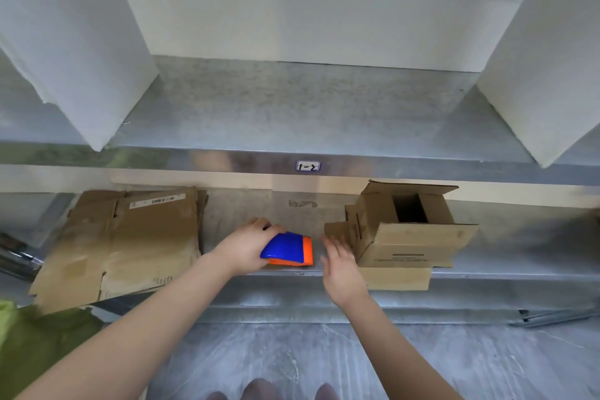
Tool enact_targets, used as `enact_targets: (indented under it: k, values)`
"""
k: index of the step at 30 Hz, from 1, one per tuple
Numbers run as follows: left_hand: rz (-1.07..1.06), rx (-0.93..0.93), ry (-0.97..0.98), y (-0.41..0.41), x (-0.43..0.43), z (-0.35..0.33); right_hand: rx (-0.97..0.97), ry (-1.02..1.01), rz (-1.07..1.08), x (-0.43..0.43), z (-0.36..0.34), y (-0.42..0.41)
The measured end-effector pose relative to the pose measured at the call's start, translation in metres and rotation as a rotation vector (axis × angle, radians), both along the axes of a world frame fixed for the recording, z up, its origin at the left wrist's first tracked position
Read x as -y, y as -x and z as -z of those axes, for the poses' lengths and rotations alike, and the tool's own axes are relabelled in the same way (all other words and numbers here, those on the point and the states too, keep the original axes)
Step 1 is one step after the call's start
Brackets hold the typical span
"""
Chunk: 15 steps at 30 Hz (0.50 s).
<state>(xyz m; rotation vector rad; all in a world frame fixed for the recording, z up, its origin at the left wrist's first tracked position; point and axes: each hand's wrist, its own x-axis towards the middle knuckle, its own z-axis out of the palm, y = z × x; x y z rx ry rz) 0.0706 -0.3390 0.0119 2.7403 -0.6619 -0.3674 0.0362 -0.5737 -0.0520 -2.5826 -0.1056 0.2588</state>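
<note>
1. Far left on the lower shelf (259, 208): one stack of flattened cardboard (130, 243). It carries a barcode sticker, and its near corner hangs out past the shelf's front edge. The number of sheets in it cannot be told.
2. Below that, in the bottom left corner, there is a patch of green cloth (32, 341).
3. Up top, one white block (81, 42) stands on the upper shelf (308, 107) at the left. A broad bare stretch of metal lies to its right.
4. Now the middle! The left hand (250, 248) grips the one blue and orange object (289, 248), fingers curled over its top. The object sits at the front lip of the lower shelf, in the gap between the stack and the box.
5. Behind it, open metal runs back to the wall.
6. One small label (308, 166) sits on the upper shelf's front edge, straight above.
7. The right hand (341, 273) is spread wide with straight fingers and holds nothing. It is just beside the box's left flap, and contact cannot be told.
8. There is one open cardboard box (406, 227), flaps up and dark inside, so its contents cannot be told. It sits on a flat cardboard piece (399, 279) that overhangs the edge.
9. Far right on the upper shelf stands a second white block (545, 58), which makes two.
</note>
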Motion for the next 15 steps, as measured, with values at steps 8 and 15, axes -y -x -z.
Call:
enact_targets:
  k: [8,15]
  values:
    - [0.031,0.202,0.144,0.000,-0.027,-0.056,-0.112,-0.266,0.132,-0.003,-0.008,0.003]
    - [0.089,0.285,0.162,0.019,-0.041,-0.104,-0.208,-0.645,0.170,-0.025,-0.058,-0.003]
